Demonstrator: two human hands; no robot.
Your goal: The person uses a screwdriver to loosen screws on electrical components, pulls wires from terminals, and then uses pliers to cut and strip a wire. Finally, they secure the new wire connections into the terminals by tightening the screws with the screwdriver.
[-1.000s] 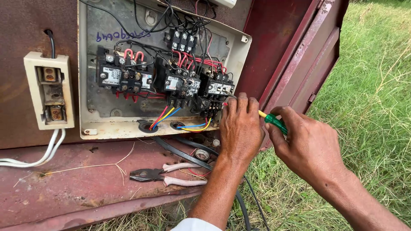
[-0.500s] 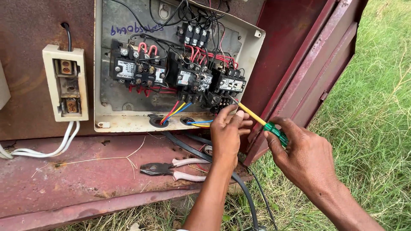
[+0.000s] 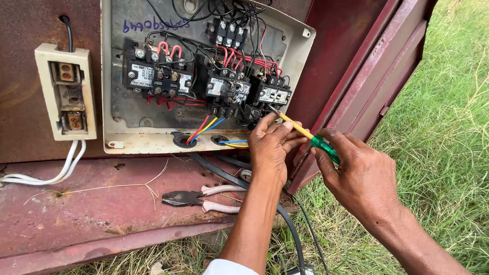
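The right hand (image 3: 364, 175) is closed around a green-handled screwdriver (image 3: 305, 133), its tip at the rightmost contactor (image 3: 272, 94) near the starter box's (image 3: 300, 56) lower right corner. The left hand (image 3: 272, 145), fingers loosely curled and holding nothing, steadies the shaft. A terminal screw seems to be under work; turning it calls for steady alignment. Pliers (image 3: 201, 198) lie on the rusty ledge (image 3: 76, 214) below.
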